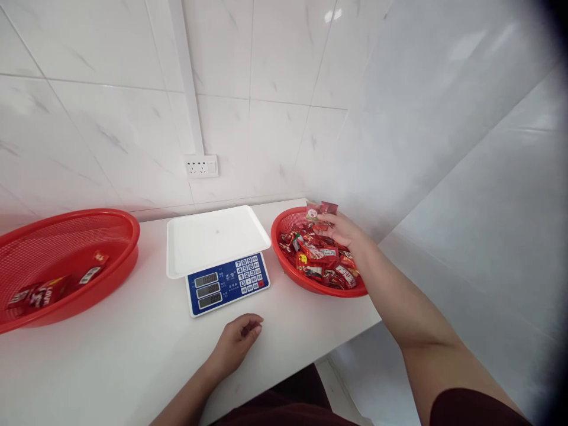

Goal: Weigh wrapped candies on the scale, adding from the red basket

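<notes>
My right hand (339,229) is closed on a couple of small red snack packets (313,211), lifted over the back of the right red basket (302,284). Beneath it, a heap of loose red packets (317,251) fills the basket, some with yellow or white printing. My left hand (237,343) rests on the table in front of the scale, its fingers loosely curled in with nothing in them. Between the two baskets stands a digital scale (231,287) with a blue keypad panel. Nothing lies on its white weighing tray (217,232), and its displays seem to read zeros.
At the left stands a larger red basket (128,236) with a few red packets (48,293) at its bottom. A wall socket (202,166) sits on the tiled wall behind the scale. The white table (146,349) ends in front of me, and a wall closes the right side.
</notes>
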Demonstrator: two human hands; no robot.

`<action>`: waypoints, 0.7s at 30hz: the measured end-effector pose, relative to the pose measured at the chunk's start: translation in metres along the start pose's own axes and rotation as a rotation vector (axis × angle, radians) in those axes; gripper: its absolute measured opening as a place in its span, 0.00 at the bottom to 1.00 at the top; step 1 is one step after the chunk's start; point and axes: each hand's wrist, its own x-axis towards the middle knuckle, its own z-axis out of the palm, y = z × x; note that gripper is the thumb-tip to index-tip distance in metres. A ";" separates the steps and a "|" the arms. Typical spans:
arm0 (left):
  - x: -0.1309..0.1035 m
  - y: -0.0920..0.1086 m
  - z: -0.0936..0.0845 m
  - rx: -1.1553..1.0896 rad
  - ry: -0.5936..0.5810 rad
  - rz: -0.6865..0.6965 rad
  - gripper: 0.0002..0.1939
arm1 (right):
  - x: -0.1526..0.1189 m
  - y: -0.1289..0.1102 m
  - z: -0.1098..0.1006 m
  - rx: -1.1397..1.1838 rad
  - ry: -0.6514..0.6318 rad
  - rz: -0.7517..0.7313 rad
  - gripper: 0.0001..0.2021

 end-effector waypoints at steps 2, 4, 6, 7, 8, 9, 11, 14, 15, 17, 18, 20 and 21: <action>-0.002 0.012 0.000 -0.164 -0.019 -0.006 0.18 | -0.021 -0.004 0.018 0.132 -0.103 -0.016 0.18; -0.003 0.030 -0.001 -0.378 -0.041 0.030 0.24 | -0.045 -0.003 0.043 0.269 -0.232 -0.008 0.17; -0.003 0.049 -0.004 -0.591 -0.059 0.102 0.29 | -0.068 0.006 0.071 0.365 -0.395 0.042 0.18; -0.001 0.058 -0.005 -0.690 -0.067 0.130 0.32 | -0.078 0.013 0.086 0.398 -0.475 0.070 0.19; 0.002 0.065 -0.007 -0.773 -0.082 0.143 0.34 | -0.087 0.020 0.100 0.406 -0.560 0.104 0.20; 0.004 0.070 -0.010 -0.841 -0.096 0.133 0.36 | -0.095 0.028 0.113 0.398 -0.630 0.127 0.20; 0.009 0.074 -0.015 -0.908 -0.091 0.048 0.35 | -0.106 0.041 0.135 0.360 -0.721 0.150 0.19; 0.013 0.067 -0.023 -0.943 -0.076 -0.113 0.27 | -0.113 0.051 0.155 0.370 -0.720 0.193 0.18; 0.012 0.063 -0.026 -0.963 -0.089 -0.148 0.25 | -0.113 0.052 0.158 0.391 -0.704 0.225 0.18; 0.011 0.055 -0.030 -1.025 -0.126 -0.171 0.24 | -0.113 0.052 0.161 0.427 -0.675 0.289 0.18; 0.010 0.053 -0.032 -1.056 -0.128 -0.164 0.23 | -0.112 0.053 0.161 0.435 -0.660 0.309 0.18; 0.009 0.049 -0.035 -1.103 -0.076 -0.139 0.22 | -0.111 0.053 0.162 0.446 -0.620 0.317 0.18; 0.009 0.049 -0.036 -1.120 -0.034 -0.132 0.21 | -0.111 0.054 0.163 0.450 -0.592 0.308 0.18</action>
